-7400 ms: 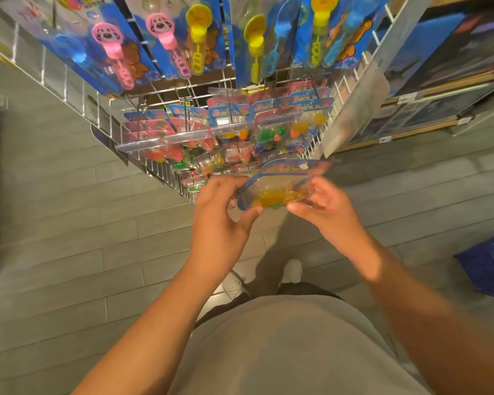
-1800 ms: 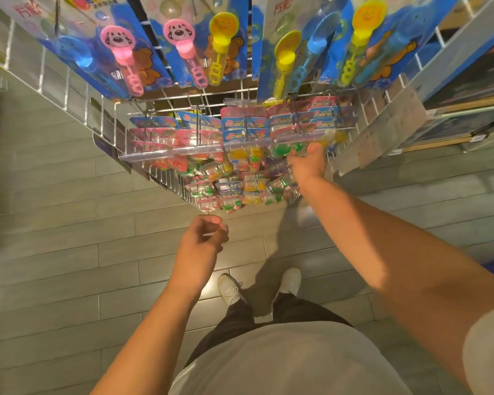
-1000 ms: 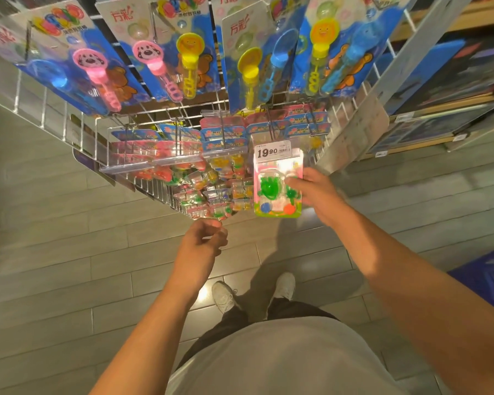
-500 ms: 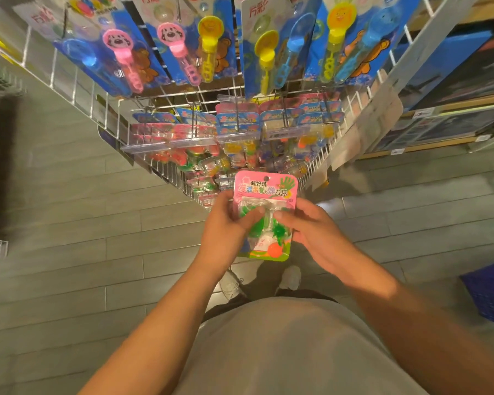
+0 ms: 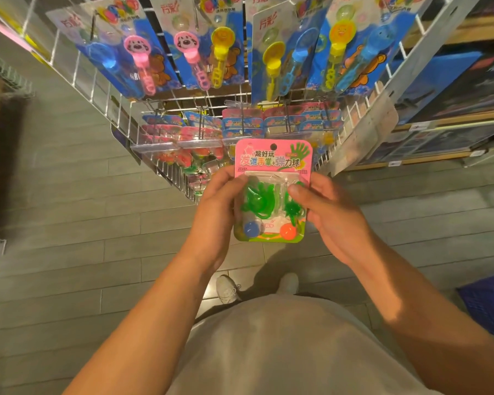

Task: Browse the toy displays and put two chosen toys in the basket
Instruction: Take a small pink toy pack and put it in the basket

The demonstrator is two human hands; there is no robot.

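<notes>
I hold a pink toy pack (image 5: 273,158) upright in front of the wire display rack (image 5: 166,172). Its clear blister shows green sticky hands, a blue ball and an orange ball. My left hand (image 5: 216,215) grips the pack's left edge, thumb on the front. My right hand (image 5: 332,218) grips the right edge, thumb pressed on the blister. A blue basket (image 5: 488,306) stands on the floor at the right edge, partly cut off by the frame.
Bubble wand packs (image 5: 200,52) hang in a row across the rack's top. Small toy packs (image 5: 200,132) hang on hooks below them. Shelves with flat boxes (image 5: 445,135) run along the right. Grey floor planks (image 5: 69,223) lie to the left and below.
My right hand took a pink pack off the rack and brought it toward me. My left hand rose and took its left edge. Now both hold it, front facing me.
</notes>
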